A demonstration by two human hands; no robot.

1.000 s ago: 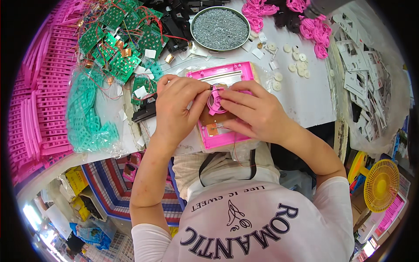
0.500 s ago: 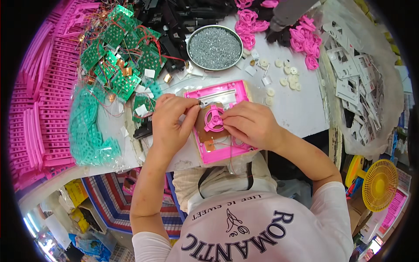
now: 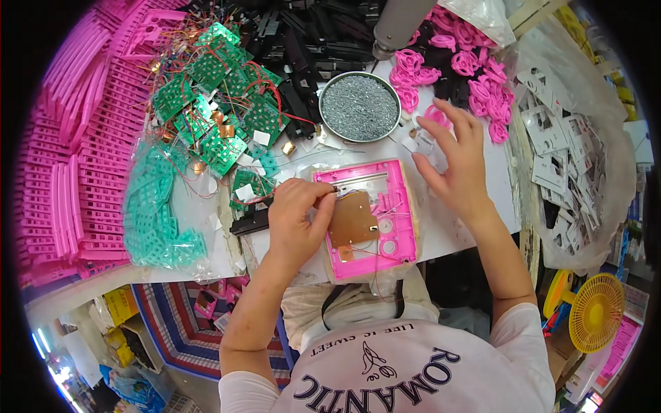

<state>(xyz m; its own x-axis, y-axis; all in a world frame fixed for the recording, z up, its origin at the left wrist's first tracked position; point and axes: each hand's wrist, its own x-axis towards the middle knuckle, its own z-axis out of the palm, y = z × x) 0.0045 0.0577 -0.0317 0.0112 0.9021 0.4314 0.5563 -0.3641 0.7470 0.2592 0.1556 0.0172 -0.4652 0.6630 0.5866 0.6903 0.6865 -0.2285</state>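
Note:
A pink plastic housing [image 3: 407,213] lies in front of me, with a brown circuit board [image 3: 352,219], thin wires and a silvery metal strip [image 3: 365,182] in it. At its upper left edge my left hand [image 3: 297,219] is closed in a pinch; a tiny dark piece shows at the fingertips, too small to name. My right hand [image 3: 456,165] is raised to the right of the housing, its fingers apart. A pink ring-shaped part [image 3: 436,117] shows beside its fingertips, partly covered by them; the hand does not grip it.
A round tin of small screws [image 3: 359,107] stands behind the housing. Green circuit boards [image 3: 220,148] and teal plastic parts [image 3: 162,213] lie left, pink ring parts [image 3: 482,96] back right. White panels [image 3: 558,138] fill a bag at right. A grey tool [image 3: 396,31] hangs above.
My right hand has left the housing, moved up and right, and opened. The pink ring part is gone from above the board. My left hand keeps its pinch. The whole view has shifted.

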